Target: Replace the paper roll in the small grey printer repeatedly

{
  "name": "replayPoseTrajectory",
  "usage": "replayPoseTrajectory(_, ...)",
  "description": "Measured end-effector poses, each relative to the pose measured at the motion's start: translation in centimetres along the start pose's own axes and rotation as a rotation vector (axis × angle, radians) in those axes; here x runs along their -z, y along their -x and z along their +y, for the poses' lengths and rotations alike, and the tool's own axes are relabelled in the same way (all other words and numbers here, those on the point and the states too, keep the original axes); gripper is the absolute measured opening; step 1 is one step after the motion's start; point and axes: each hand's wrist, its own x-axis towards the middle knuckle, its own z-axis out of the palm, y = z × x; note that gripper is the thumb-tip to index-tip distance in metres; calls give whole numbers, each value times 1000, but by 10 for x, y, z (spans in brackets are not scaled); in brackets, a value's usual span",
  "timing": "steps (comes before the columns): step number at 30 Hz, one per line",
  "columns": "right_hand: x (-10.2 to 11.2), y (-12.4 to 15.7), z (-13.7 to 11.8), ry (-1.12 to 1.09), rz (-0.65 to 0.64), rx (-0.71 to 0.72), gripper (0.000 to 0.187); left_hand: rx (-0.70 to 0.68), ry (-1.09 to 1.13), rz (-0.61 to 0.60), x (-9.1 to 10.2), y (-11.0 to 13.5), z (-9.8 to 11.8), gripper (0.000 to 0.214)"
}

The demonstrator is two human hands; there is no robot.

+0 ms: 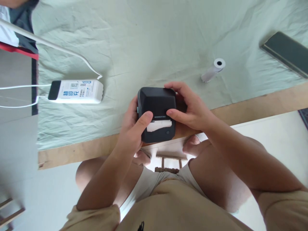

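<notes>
Between my two hands is a small black label printer, held at the near edge of the table. A torn strip of white paper sticks out of its slot, beside a power button. My left hand grips the left side, its thumb resting on the top by the paper. On the other side my right hand is wrapped round the far right corner, thumb on the top face. The printer's underside and some of my fingertips are hidden. A white paper roll lies on the cloth, beyond my right hand.
A pale green cloth covers the table, with a bare wooden edge in front. At left lies a white power bank with white cables. A dark flat box-like object sits at far right.
</notes>
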Motion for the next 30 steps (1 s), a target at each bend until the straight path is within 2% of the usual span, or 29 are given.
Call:
replayPoseTrajectory(5, 1, 0, -4, -2, -15, -5, 62, 11, 28, 40, 1, -1, -1, 48)
replayPoseTrajectory(9, 1, 1, -5, 49, -18, 12, 59, 29, 143, 91, -3, -6, -3, 45)
replayPoseTrajectory(13, -2, 2, -1, 108, 73, 139, 54, 63, 204, 203, -7, -10, -4, 34)
replayPoseTrajectory(16, -1, 2, 2, 135, 112, 241, 60, 49, 186, 191, -6, -11, -5, 35)
replayPoseTrajectory(19, 6, 3, 1, 225, 75, 248, 68, 2, 169, 178, -4, -12, -4, 32)
replayPoseTrajectory(21, 12, 3, -3, 337, 84, 265, 66, -14, 165, 189, -3, -12, -4, 28)
replayPoseTrajectory(24, 17, 1, -12, 519, 175, 414, 51, -14, 153, 212, -2, -13, -5, 28)
replayPoseTrajectory(27, 15, -2, -22, 639, 297, 608, 23, -22, 144, 213, -1, -13, -7, 31)
replayPoseTrajectory(29, 12, -3, -27, 663, 403, 620, 7, -26, 138, 195, 0, -13, -8, 32)
replayPoseTrajectory(30, 11, -4, -30, 643, 459, 576, 5, -23, 137, 185, 0, -13, -9, 32)
